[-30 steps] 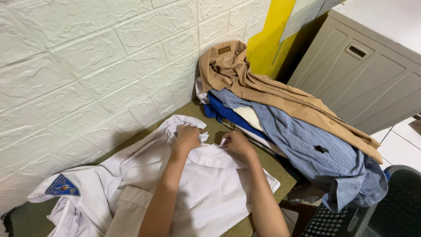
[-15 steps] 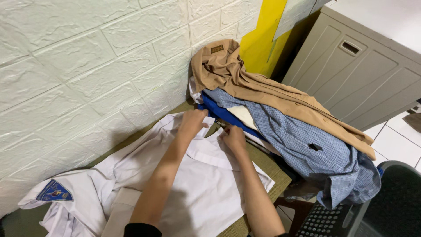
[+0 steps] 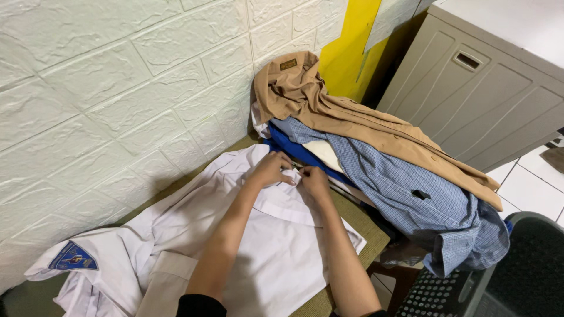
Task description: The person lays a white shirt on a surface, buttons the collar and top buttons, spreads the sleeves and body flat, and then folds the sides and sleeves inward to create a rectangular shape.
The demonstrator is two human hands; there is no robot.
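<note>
Both hands have moved up the white shirt [image 3: 276, 258] to its collar end: left hand [image 3: 271, 169] and right hand [image 3: 314, 179] now sit close together, fingertips nearly meeting at the collar, nearer the clothes pile [image 3: 382, 158]. A second ago they were lower and further apart.

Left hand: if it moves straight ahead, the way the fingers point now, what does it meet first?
Probably the right hand, almost touching it at the white shirt's collar. Past that lies the blue garment at the pile's foot, though depth is unclear. Left hand.
</note>
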